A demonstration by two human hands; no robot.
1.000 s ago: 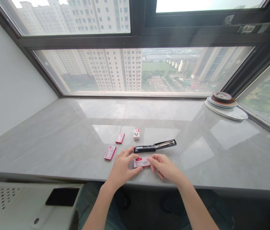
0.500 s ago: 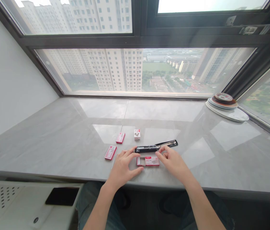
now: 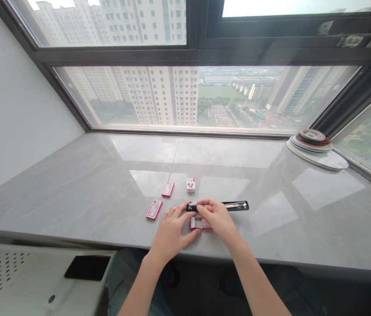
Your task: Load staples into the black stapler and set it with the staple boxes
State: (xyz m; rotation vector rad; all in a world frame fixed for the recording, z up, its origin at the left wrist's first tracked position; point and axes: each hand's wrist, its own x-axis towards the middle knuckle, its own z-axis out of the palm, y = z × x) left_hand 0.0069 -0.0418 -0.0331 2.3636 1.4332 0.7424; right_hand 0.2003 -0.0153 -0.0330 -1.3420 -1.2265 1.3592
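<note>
- Head view: two flat red boxes (image 3: 168, 189) (image 3: 154, 209) and a small white box (image 3: 190, 184) lie on the grey desk (image 3: 73, 184) to the left of and behind the hands; a stack of plates (image 3: 315, 145) sits far right by the window.
- The black stapler (image 3: 228, 205) lies opened flat, its metal rail showing, just beyond an open red staple box (image 3: 197, 223).
- Left hand (image 3: 171, 232) rests spread beside the box, fingers released.
- Right hand (image 3: 216, 217) covers the box; its fingers pinch at the stapler's left end.

A glossy grey stone worktop (image 3: 73, 193) runs beneath dark-framed windows (image 3: 195, 48) showing daylit tower blocks; a white wall (image 3: 11, 109) stands left, stacked plates (image 3: 315, 142) far right.
</note>
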